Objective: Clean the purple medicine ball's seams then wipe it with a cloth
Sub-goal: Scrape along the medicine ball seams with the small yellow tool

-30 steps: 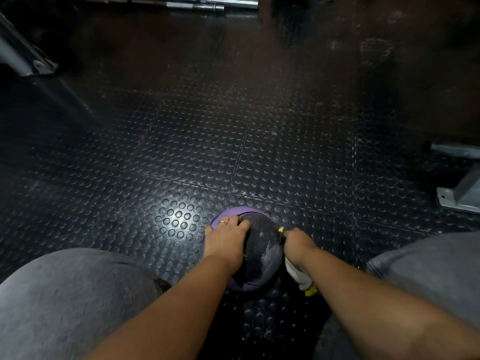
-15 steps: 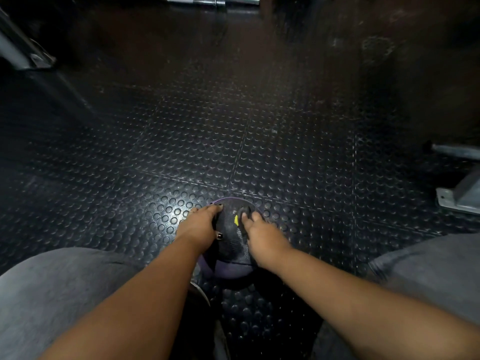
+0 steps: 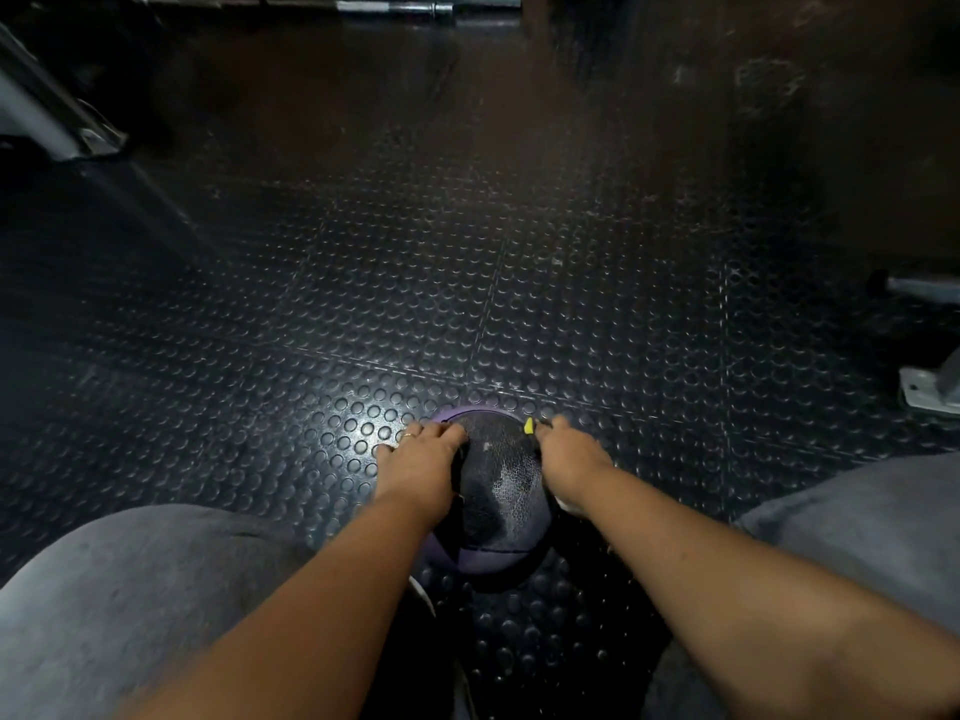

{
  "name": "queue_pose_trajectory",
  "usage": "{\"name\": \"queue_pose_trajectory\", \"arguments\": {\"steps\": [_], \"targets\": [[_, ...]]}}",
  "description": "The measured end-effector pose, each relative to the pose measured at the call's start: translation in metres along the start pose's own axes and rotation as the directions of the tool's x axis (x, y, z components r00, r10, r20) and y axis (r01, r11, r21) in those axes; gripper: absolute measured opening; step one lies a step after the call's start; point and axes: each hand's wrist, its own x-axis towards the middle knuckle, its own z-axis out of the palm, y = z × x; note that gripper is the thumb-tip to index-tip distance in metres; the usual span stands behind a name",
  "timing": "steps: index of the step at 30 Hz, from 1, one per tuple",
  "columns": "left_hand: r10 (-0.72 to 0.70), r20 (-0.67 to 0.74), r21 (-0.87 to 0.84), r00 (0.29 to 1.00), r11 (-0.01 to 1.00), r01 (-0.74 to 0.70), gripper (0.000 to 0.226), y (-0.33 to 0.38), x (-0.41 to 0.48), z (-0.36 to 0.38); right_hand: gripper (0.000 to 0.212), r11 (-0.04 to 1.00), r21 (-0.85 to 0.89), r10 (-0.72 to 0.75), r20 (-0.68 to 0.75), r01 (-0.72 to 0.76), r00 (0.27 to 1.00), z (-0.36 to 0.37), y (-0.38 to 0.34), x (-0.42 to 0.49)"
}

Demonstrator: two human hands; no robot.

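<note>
The purple and black medicine ball sits on the studded rubber floor between my knees. My left hand lies over the ball's left side, fingers curved round it, a ring on one finger. My right hand is at the ball's upper right edge and grips a small brush with a yellow tip that pokes out by the seam. A bit of white shows under my right wrist. The black panel looks scuffed and whitish.
Black studded floor tiles stretch ahead. Metal bars lie at the far edge. A grey machine frame stands at the far left, and a metal foot plate at the right. My grey-clad knees flank the ball.
Both hands have shifted on the ball: the right hand moved from the top centre to the upper right edge, the left hand moved right and nearer. The ball has turned, showing more black panel.
</note>
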Motion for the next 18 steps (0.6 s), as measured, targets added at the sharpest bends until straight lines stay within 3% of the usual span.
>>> {"name": "queue_pose_trajectory", "arguments": {"steps": [6,9,13,18], "targets": [[0.0,0.004,-0.063,1.0,0.998,0.001,0.074,-0.01,0.002,0.002,0.05,0.987,0.14,-0.08,-0.02,0.082,0.997,-0.002,-0.001,0.005],[-0.003,-0.007,-0.109,1.0,0.994,0.003,0.068,-0.013,0.009,-0.001,0.05,0.984,0.084,-0.154,-0.063,0.159,0.986,-0.008,-0.01,-0.004],[-0.007,-0.004,-0.106,1.0,0.994,0.006,0.066,-0.009,0.01,-0.005,0.065,0.975,-0.032,-0.223,-0.084,0.221,0.971,-0.004,-0.02,-0.019],[0.009,0.001,-0.105,1.0,0.994,-0.009,0.069,-0.006,0.008,-0.004,0.073,0.981,-0.143,-0.147,-0.125,0.129,0.981,0.0,-0.027,-0.023]]}}
